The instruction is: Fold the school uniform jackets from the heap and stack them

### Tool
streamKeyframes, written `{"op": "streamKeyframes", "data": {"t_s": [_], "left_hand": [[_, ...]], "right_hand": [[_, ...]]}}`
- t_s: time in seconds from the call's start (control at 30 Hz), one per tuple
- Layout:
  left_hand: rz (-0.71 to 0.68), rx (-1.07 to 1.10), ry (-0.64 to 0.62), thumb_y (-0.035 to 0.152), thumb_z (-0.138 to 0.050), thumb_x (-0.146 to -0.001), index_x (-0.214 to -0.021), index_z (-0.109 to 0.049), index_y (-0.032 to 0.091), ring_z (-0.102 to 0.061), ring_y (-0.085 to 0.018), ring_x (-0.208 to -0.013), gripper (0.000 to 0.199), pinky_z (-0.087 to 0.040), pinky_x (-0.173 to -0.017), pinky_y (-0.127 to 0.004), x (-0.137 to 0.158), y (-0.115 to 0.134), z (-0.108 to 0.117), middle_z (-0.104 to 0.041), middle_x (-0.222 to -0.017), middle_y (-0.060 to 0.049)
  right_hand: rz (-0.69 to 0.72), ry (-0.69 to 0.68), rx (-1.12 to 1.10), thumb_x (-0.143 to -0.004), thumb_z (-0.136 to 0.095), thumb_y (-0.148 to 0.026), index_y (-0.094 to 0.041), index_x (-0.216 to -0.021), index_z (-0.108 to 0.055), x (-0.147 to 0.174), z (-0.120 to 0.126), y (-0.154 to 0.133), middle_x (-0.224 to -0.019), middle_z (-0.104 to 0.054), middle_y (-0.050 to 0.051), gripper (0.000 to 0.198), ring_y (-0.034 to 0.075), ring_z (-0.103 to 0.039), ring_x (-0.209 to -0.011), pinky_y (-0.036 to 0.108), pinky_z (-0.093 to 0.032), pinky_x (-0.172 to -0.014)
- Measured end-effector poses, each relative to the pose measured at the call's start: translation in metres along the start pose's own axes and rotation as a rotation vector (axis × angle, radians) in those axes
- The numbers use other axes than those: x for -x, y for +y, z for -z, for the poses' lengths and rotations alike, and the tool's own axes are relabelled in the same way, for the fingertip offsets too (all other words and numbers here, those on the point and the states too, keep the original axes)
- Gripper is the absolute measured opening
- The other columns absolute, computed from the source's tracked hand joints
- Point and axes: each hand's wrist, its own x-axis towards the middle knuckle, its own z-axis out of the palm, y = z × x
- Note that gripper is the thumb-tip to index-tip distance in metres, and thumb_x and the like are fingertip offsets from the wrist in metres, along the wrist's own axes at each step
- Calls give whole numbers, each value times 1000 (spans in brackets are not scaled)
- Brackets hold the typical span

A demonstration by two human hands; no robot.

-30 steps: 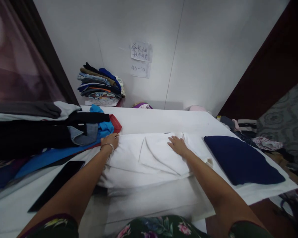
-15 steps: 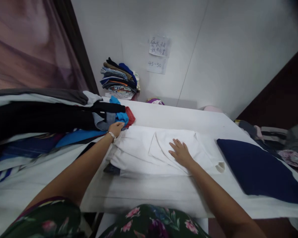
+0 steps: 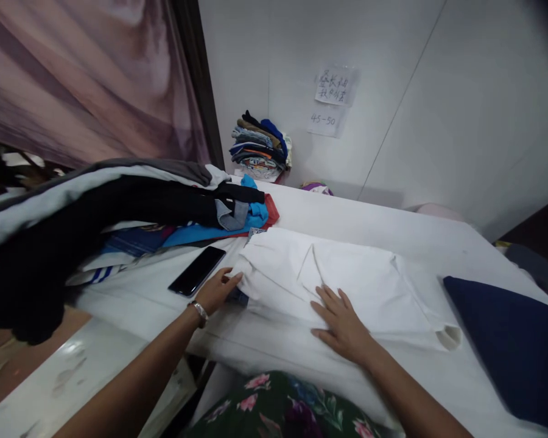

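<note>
A folded white garment point(image 3: 356, 267) lies across the table in front of me, with an open cuff-like end at its right. At its left end, my left hand point(image 3: 217, 292) pinches the near corner of the cloth between thumb and fingers. My right hand point(image 3: 342, 319) rests flat on the garment's near side, fingers spread, beside a pointed fold. A bit of dark blue cloth point(image 3: 240, 297) peeks out from under the left end. Just beyond my left hand lies a black phone point(image 3: 197, 271).
Loose clothes, among them a black garment point(image 3: 164, 204), are heaped at the left and hang over the table edge. A folded navy cloth point(image 3: 511, 340) lies at the right. Folded clothes point(image 3: 260, 146) are stacked by the wall, below paper signs point(image 3: 335, 88).
My left hand has moved from the garment's far left corner to its near left corner. My right hand has slid slightly nearer. The view has turned left, and the phone now shows.
</note>
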Motion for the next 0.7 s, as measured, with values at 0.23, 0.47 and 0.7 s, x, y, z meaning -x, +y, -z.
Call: {"op": "streamKeyframes", "data": {"t_s": [0.23, 0.47, 0.7], "left_hand": [[-38, 155, -29, 49, -61, -65, -106, -55, 16, -64, -22, -78, 53, -48, -67, -30, 2, 12, -4, -68, -84, -5], [24, 67, -55, 47, -62, -66, -109, -57, 15, -64, -26, -85, 55, -47, -74, -33, -2, 15, 1, -69, -91, -8], [207, 364, -49, 61, -61, -68, -122, -54, 17, -58, -30, -108, 70, -48, -79, -35, -27, 24, 4, -60, -123, -15]], "right_hand": [[-43, 68, -47, -93, -40, -28, -29, -117, -62, 0, -3, 4, -143, -42, 5, 33, 22, -29, -137, 50, -21, -111], [39, 149, -106, -92, -47, -36, -27, -129, -51, 5, 5, 2, -144, -41, 9, 39, 24, -33, -135, 55, -21, -110], [-199, 268, -64, -93, -40, -42, -16, -142, -34, -42, 20, 13, -152, -22, 12, 56, 25, -13, -142, 50, -20, -112]]}}
